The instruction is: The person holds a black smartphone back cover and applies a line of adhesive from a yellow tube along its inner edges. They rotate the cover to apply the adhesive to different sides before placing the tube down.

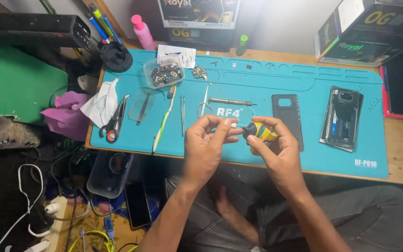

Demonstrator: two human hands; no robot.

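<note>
tube [263, 132]: in my right hand [276, 154], pinched over the mat's [304, 88] near edge — black cap end points left
left hand [206, 144]: fingers closed on a small white piece [233, 125] just beside the cap
axis: tube lies roughly level, cap toward my left hand
nearer: both touch close — right carries the tube
look: small yellow tube, black cap, partly hidden by fingers

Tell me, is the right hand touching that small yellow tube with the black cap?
Touching. The head view shows the right hand wrapped around the yellow tube, thumb and fingers pressed against its sides above the blue mat.
</note>
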